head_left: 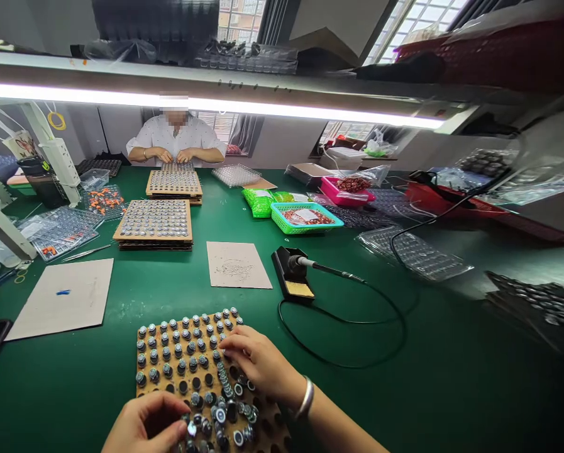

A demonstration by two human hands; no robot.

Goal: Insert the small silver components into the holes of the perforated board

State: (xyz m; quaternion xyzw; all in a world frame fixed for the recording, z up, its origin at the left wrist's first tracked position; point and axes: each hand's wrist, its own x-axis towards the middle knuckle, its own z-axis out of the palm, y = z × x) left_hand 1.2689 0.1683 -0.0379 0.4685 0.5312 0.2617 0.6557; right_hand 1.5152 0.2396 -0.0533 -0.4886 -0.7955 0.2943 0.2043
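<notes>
A brown board point(143, 388) with rows of holes lies in front of me on the green table. Small round metal parts point(182, 365) stand upright in its far rows. Nearer to me, more of these parts lie loose in a heap point(221, 415), some tipped on their sides, with a stacked line of them leading up. My left hand point(147, 423) is at the board's near left, thumb and forefinger pinched at a small metal part by the heap. Over the board's right side, my right hand point(260, 365) has its fingers drawn together at one row; what they hold is hidden.
A soldering iron point(329, 269) rests in its stand point(286, 277), its cable looping right. Cardboard sheets point(239, 264) lie ahead and left. Beyond are filled boards point(154, 220), a turquoise basket point(305, 217) and plastic trays point(414, 251). A co-worker point(175, 138) sits opposite, under a lit shelf.
</notes>
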